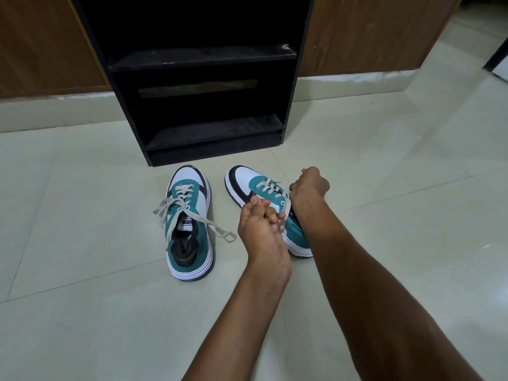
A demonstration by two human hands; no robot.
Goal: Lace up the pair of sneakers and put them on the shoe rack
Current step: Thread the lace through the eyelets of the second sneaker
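Note:
Two teal, white and black sneakers stand on the floor, toes toward a black shoe rack [192, 86]. The left sneaker [189, 224] has its beige laces threaded, with the ends lying loose across it. The right sneaker [258, 188] is partly hidden behind both hands. My left hand [258, 226] is over its near side, fingers pinched on a lace end. My right hand [309, 185] is closed in a fist at its far side, by the upper eyelets; what it holds is hidden.
The shoe rack has two dusty shelves, an upper shelf [203, 57] and a lower shelf [214, 132], both bare. Pale floor tiles [96, 312] spread all around. Brown wooden panels [371, 31] with a pale skirting stand behind the rack.

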